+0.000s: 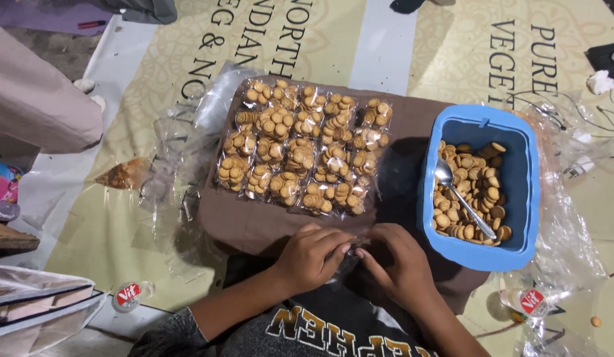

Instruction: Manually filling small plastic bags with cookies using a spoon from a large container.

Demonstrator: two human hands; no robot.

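Both hands, left hand [311, 256] and right hand [394, 261], pinch a thin clear pouch [355, 250] between fingertips; it looks light, limp, slippery, so best gripped at its edges.

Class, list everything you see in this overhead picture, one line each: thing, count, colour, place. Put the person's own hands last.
Small clear packets of round biscuits: about twenty, golden brown, in rows on the board.
Flat brown board: one, centre.
Blue plastic rectangular tub: one, right of the board, holding loose biscuits.
Metal spoon: one, silver, in the tub.
Empty clear plastic bags: a loose heap, left of the board.
Printed cream banner: one, under everything.
Small bottles with red-and-white caps: two, bottom left and bottom right.
Left hand: fingertips pinching something small, unclear what.
Right hand: meeting the left.
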